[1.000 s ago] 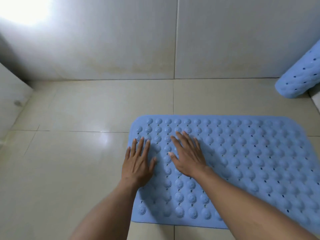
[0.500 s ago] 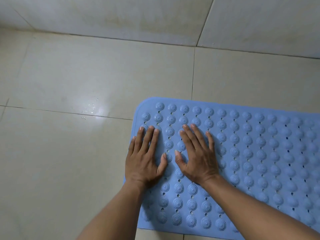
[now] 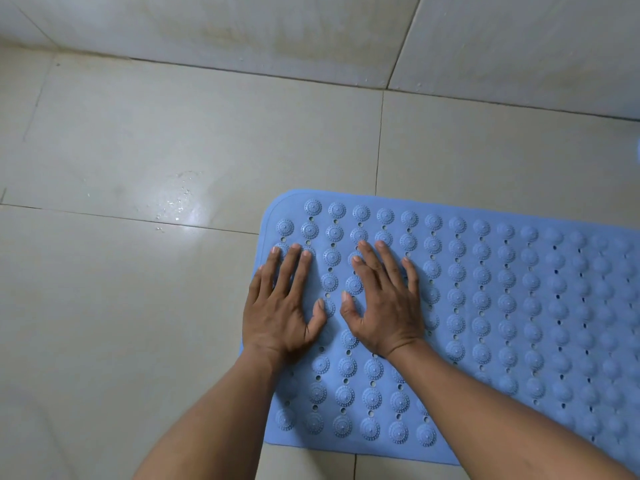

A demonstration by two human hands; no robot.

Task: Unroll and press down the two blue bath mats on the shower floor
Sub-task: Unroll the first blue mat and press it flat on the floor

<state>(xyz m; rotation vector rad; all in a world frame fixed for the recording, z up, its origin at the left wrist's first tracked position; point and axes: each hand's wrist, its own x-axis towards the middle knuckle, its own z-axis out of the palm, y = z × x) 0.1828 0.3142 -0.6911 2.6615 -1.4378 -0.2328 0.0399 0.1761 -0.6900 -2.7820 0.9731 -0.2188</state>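
A blue bath mat (image 3: 502,306) with raised round bumps and small holes lies unrolled and flat on the tiled shower floor, running off the right edge of the head view. My left hand (image 3: 280,306) rests palm down on the mat's left end, fingers spread, its outer side at the mat's left border. My right hand (image 3: 384,303) lies flat beside it, also palm down on the bumps. Neither hand grips anything. The second mat shows only as a tiny blue sliver (image 3: 638,147) at the right edge.
Pale beige floor tiles (image 3: 138,323) stretch to the left and behind the mat, with a wet glare patch (image 3: 180,206). The tiled wall base (image 3: 277,32) runs along the top.
The view has tilted down and closer to the floor, so the rolled mat at the right has almost left the frame. Both hands stay flat on the mat's left end.
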